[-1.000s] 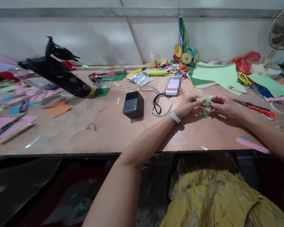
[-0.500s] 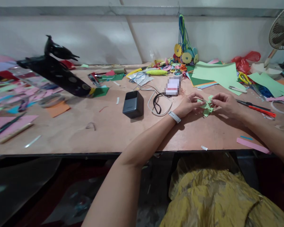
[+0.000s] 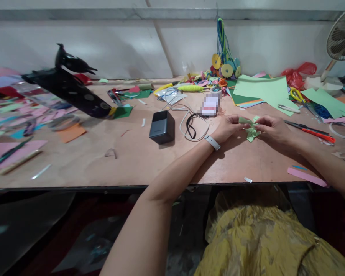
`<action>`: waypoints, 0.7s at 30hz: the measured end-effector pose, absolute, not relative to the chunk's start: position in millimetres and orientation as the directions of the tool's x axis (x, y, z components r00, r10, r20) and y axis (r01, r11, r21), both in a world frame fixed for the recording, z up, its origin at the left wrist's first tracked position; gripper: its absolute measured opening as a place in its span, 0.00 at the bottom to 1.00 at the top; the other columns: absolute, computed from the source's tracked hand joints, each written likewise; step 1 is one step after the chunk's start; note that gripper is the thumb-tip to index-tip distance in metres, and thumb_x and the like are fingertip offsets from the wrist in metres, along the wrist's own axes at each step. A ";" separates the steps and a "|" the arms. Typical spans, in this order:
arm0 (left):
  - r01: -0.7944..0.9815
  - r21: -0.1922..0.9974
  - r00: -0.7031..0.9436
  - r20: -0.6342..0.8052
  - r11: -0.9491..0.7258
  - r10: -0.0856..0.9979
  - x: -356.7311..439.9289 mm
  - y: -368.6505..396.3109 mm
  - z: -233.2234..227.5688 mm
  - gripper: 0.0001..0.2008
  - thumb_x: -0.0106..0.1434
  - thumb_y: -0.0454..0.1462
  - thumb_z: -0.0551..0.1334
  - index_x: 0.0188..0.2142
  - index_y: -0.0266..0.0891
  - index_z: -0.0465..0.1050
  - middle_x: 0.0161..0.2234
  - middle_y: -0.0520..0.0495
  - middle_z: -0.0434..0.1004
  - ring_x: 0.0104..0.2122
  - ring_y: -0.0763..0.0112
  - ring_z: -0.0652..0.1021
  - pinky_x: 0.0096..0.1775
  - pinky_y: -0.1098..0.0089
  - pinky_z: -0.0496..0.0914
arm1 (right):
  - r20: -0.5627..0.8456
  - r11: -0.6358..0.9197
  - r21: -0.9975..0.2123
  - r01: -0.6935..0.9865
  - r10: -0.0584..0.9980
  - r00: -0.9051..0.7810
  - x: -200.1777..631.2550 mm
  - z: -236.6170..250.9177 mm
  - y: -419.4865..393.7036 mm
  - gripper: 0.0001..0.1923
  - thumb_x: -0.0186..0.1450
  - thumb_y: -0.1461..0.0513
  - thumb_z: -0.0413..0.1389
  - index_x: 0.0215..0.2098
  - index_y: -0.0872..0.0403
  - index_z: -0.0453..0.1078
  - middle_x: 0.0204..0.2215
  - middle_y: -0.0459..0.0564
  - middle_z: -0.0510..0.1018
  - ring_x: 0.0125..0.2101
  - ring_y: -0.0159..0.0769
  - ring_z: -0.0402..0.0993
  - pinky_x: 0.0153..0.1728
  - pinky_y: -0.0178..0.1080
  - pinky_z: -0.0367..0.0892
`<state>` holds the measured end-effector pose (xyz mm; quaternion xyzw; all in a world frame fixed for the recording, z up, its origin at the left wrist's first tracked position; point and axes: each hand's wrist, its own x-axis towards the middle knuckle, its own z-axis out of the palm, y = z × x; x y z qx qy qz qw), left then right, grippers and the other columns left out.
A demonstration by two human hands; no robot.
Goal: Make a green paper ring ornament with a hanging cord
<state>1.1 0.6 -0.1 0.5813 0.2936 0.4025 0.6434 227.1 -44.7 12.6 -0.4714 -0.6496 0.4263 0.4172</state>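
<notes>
Both hands meet over a small light green folded paper piece (image 3: 252, 135) at the right of the table. My left hand (image 3: 229, 125), with a pale strap on its wrist, pinches a flap of it between thumb and fingers. From the other side my right hand (image 3: 271, 127) pinches the same paper. The piece has several pointed parts, and the fingers cover some of its folds. Behind the hands lie larger sheets of light green paper (image 3: 257, 89). A black and red cutter (image 3: 313, 133) rests to the right of my right hand.
A dark box-shaped device (image 3: 161, 127) and a looped white cable (image 3: 186, 132) lie left of the hands. Yellow-handled scissors (image 3: 297, 96), a tape roll (image 3: 341, 130) and a fan (image 3: 343, 36) are at the right. A black bird-topped object (image 3: 71, 88) leans at the left, near paper scraps.
My left fingers have shifted slightly on the green paper, and a flap now shows upright above them. My right fingers have closed in a little nearer the middle of the piece.
</notes>
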 end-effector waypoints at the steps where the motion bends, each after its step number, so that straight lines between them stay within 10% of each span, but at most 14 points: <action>1: -0.185 0.983 0.505 0.094 0.002 0.858 1.6 0.5 -0.4 0.16 0.56 0.38 0.77 0.41 0.33 0.81 0.37 0.45 0.86 0.35 0.73 0.83 0.40 0.72 0.76 | 0.169 0.218 -0.932 0.290 0.968 -0.183 226.7 13.9 -45.3 0.12 0.66 0.51 0.67 0.38 0.50 0.79 0.34 0.50 0.81 0.35 0.41 0.76 0.35 0.43 0.73; 10: -0.130 0.990 0.555 0.024 0.058 0.832 4.0 0.7 -3.5 0.20 0.63 0.46 0.74 0.41 0.39 0.67 0.38 0.46 0.84 0.31 0.70 0.84 0.30 0.73 0.72 | 0.331 0.347 -0.877 0.332 0.938 -0.107 228.4 19.0 -37.7 0.10 0.67 0.52 0.65 0.36 0.49 0.74 0.33 0.48 0.81 0.34 0.40 0.78 0.40 0.44 0.73; 21: -0.104 0.991 0.550 0.127 -0.084 0.825 0.9 2.2 -2.9 0.19 0.52 0.48 0.78 0.34 0.36 0.83 0.32 0.48 0.83 0.30 0.76 0.76 0.32 0.74 0.68 | 0.373 0.386 -0.817 0.429 0.920 -0.118 231.4 12.3 -34.8 0.10 0.64 0.51 0.67 0.33 0.48 0.79 0.34 0.49 0.81 0.36 0.42 0.76 0.42 0.47 0.74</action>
